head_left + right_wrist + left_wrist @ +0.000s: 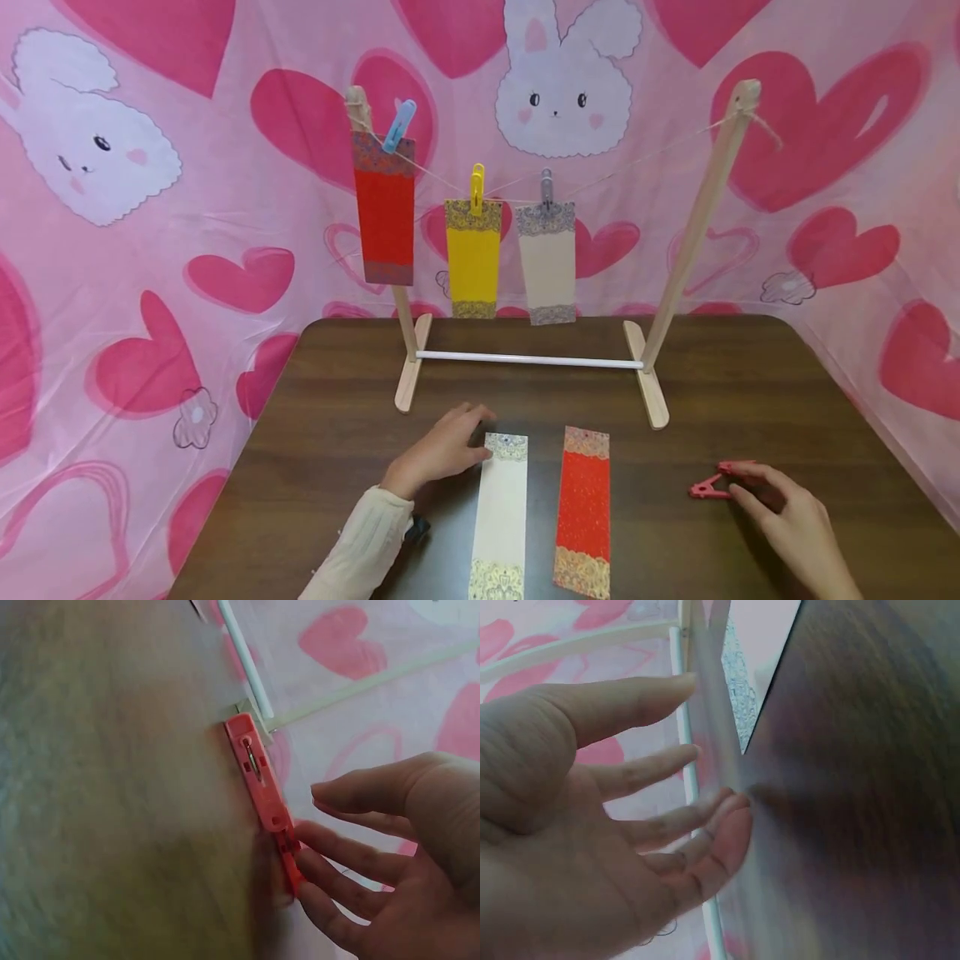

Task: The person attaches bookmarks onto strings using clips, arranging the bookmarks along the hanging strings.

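Note:
On the table lies a white card point(501, 508) with patterned ends, and my left hand point(444, 443) is beside its upper left edge. In the left wrist view this hand point(622, 802) has its thumb and fingers apart, holding nothing. Right of the white card lies a red card point(583, 508) with gold-patterned ends. My right hand point(787, 512) is at two red clothespins point(708, 488) near the table's right side. The right wrist view shows its fingertips touching or close to the farther clothespin point(289, 862), with the thumb apart from the nearer clothespin point(255, 769).
A wooden stand point(697, 229) with a white crossbar point(528, 359) holds a string. From it hang a red card point(385, 217) under a blue clothespin point(399, 127), a yellow card point(473, 267) under a yellow clothespin point(477, 187) and a white hanging card point(547, 262) under a grey clothespin point(547, 187).

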A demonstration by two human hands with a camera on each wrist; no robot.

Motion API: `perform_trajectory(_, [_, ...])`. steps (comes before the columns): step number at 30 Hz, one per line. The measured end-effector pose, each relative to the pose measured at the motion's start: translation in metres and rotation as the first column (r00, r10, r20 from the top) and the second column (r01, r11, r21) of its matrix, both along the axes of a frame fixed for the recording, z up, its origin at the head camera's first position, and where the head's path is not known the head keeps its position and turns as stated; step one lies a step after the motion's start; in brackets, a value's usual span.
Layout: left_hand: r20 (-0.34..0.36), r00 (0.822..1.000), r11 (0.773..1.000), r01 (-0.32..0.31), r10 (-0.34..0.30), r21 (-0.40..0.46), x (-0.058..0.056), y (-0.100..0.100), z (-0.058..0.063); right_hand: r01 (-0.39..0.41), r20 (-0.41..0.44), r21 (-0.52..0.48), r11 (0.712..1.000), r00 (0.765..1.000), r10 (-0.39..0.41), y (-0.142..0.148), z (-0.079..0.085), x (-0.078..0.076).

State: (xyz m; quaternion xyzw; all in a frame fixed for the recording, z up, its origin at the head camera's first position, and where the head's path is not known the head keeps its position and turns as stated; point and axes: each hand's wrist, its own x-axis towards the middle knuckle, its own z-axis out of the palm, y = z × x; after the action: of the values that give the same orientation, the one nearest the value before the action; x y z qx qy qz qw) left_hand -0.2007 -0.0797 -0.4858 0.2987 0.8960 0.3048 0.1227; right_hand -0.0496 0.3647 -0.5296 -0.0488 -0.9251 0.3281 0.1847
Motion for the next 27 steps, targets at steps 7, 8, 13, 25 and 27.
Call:
perform_trajectory(7, [0.038,0.997,0.993,-0.059,0.063,-0.102,0.002,0.002,-0.006,-0.062,0.029,-0.171,0.983,0.997,0.068,0.003,-0.010,0.002])
perform_trajectory(8, [0.034,0.997,0.993,-0.059,0.063,-0.107,0.002,0.003,-0.007,-0.065,0.042,-0.198,0.978,0.996,0.075,0.004,-0.011,0.002])
perform_trajectory(13, [-0.029,0.999,0.990,-0.048,0.045,-0.135,0.001,0.005,-0.010,-0.070,0.094,-0.218,0.973,0.991,0.092,0.005,-0.011,0.005])
perform_trajectory(25, [0.001,1.000,0.993,-0.007,0.007,-0.119,-0.008,0.006,-0.017,-0.121,-0.044,-0.085,0.989,0.992,0.118,0.006,-0.018,0.001])
perform_trajectory(27, [0.012,1.000,0.992,0.003,-0.002,-0.129,-0.007,0.007,-0.015,-0.104,-0.042,-0.089,0.991,0.994,0.100,0.007,-0.018,0.001])
